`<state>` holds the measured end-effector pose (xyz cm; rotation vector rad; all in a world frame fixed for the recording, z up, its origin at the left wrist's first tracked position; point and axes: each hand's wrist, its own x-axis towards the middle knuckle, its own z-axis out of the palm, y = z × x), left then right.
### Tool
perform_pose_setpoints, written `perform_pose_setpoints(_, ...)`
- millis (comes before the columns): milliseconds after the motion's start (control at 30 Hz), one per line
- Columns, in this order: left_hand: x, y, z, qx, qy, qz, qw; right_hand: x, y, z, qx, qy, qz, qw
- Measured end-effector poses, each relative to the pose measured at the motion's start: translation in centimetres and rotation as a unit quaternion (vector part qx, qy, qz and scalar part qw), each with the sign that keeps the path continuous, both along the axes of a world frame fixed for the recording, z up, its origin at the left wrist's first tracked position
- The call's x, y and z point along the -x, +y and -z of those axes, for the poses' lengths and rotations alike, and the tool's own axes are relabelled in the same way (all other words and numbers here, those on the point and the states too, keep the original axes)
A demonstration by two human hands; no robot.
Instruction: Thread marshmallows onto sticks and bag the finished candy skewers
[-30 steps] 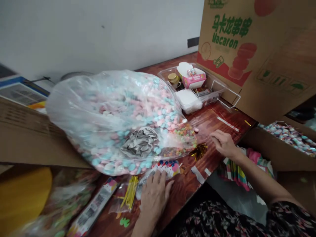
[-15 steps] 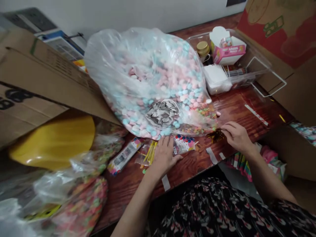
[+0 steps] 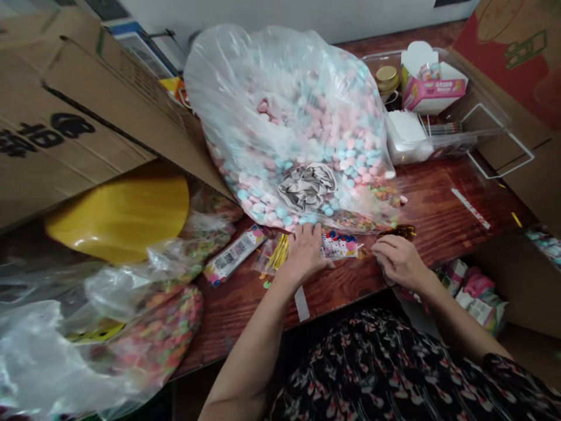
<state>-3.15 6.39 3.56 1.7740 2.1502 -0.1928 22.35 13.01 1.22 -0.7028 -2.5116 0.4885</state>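
Free path: the bare wood of the table (image 3: 442,228) runs far and right of my right hand (image 3: 398,262), up to the clear plastic tray (image 3: 484,137). Obstacles: the large clear bag of pastel candies (image 3: 289,128) walls off the far side just beyond my left hand (image 3: 304,252); the cardboard flap (image 3: 96,111) and crumpled plastic bags (image 3: 144,304) block the left. A narrow strip of open wood lies along the near edge.

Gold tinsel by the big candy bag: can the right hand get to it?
Probably yes. The right hand is right beside the gold tinsel, and nothing seems to block it. The clear bag of pastel candies lies behind the tinsel, not between them.
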Motion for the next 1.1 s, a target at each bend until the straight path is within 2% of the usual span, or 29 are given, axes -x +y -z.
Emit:
perform_pose_setpoints(233, -0.6, -0.2, 0.3, -0.019, -0.018, -0.015, 1.000, 2.1, -1.9, 0.5, 0.066, -0.068, -0.026, 0.995)
perform_pose_setpoints(467, -0.4, -1.2, 1.3, -0.006, -0.044, -0.007, 0.999, 2.3, -1.9, 0.6, 0.063, -0.101, -0.026, 0.993)
perform_pose_setpoints(733, -0.7, -1.7, 0.7, 0.015, -0.074, -0.012, 0.997, 2.4, -1.8, 0.9, 0.064, -0.139, -0.018, 0.988)
perform_pose_setpoints(833, -1.0, -2.0, 0.6, 0.007, -0.066, 0.000, 0.998, 2.4, -1.9, 0.8, 0.076, -0.134, 0.002, 0.988)
perform_pose_setpoints(933, -1.7, -2.7, 0.5, -0.035, -0.039, 0.018, 0.998, 2.2, -1.9, 1.0, 0.097, -0.114, 0.026, 0.988)
perform_pose_setpoints(1100, -3.0, -4.4, 0.9, -0.071, 0.009, 0.074, 0.995, 1.8, -1.9, 1.5, 0.167, -0.031, 0.053, 0.984)
